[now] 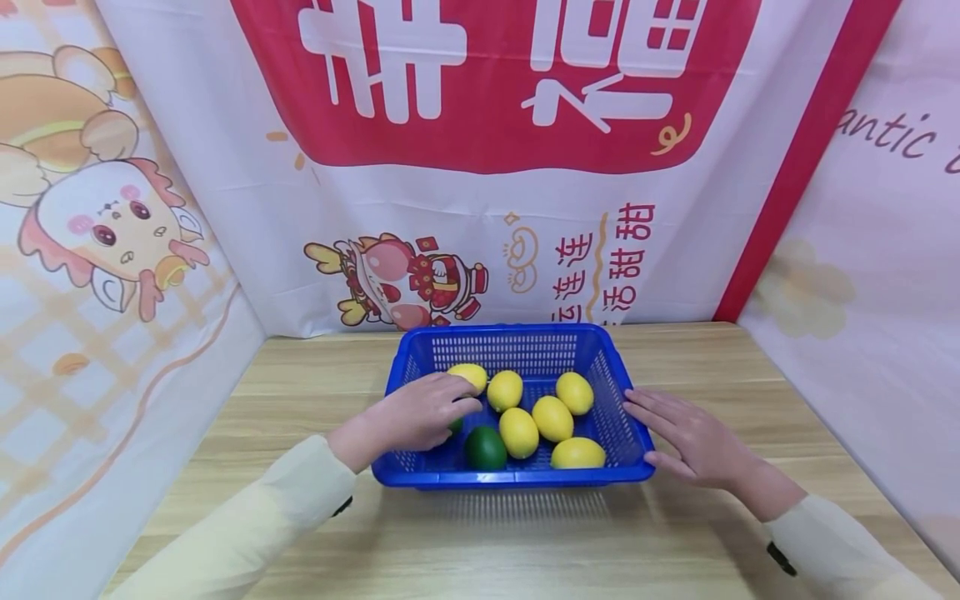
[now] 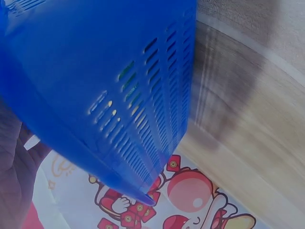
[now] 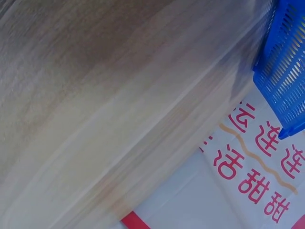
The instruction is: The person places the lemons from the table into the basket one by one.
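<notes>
A blue plastic basket [image 1: 517, 477] holds several yellow lemons [image 1: 519, 433] and a dark green fruit [image 1: 484, 450]. My left hand [image 1: 416, 410] reaches over the basket's left wall, palm down with bent fingers. Below its fingers shows a sliver of a second green fruit [image 1: 455, 427]; I cannot tell whether the hidden fingertips grip it. A lemon [image 1: 468, 377] lies at the far side of that hand, overlapped by the fingers. On the right rim rest the extended fingers of my right hand [image 1: 693, 442], with its thumb near the front right corner.
The basket stands on a wood-grain table [image 1: 300, 517] close to a printed cloth backdrop [image 1: 480, 192]. Cloth panels also hang along the left and right sides. The left wrist view is mostly filled by the basket's slotted outer wall [image 2: 95, 62].
</notes>
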The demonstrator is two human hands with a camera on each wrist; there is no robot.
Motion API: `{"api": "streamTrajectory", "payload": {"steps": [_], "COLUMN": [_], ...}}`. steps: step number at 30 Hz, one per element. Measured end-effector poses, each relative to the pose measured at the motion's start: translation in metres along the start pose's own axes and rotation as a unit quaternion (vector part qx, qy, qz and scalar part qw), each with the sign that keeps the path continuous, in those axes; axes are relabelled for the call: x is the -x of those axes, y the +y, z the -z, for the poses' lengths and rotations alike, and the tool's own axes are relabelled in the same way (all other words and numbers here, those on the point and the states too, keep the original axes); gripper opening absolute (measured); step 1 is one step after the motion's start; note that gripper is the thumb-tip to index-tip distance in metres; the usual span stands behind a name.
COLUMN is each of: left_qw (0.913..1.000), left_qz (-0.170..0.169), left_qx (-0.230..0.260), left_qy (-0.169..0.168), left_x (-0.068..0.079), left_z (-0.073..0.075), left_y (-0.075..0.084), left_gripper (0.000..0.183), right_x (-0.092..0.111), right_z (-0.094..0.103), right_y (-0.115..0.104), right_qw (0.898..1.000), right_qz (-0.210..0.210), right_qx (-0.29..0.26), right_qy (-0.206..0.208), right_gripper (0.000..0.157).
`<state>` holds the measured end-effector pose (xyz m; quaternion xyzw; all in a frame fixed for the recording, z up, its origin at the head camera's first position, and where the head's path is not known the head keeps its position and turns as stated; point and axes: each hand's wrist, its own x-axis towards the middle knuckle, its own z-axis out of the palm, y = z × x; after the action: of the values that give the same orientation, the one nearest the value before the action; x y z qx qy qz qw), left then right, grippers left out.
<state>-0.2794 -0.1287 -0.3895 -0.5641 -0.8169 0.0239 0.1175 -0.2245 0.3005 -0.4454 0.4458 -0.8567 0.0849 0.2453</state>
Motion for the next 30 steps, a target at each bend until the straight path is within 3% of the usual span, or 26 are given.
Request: {"api": "streamTrajectory", "payload": {"steps": [14,30], "left_qw": [0.9984,0.9891], "left_qz": [0.048,0.134], "left_qx": [0.015,0.003], "left_qy": [0.025,0.061], "left_x": [0.019,0.052], "left_z": [0.014,0.020], "left_y": [-0.006,-0.019], "left_gripper": [0.048,0.052], "right_x": [-0.012,-0.018], "right_z": [0.012,0.026], "right_y": [0.006,0.013], "right_qw": [0.999,0.995], "right_qz": [0.007,-0.007], "right_qx": [0.017,0.043], "right_qy": [0.042,0.091], "right_gripper": [0.068,0.065]}}
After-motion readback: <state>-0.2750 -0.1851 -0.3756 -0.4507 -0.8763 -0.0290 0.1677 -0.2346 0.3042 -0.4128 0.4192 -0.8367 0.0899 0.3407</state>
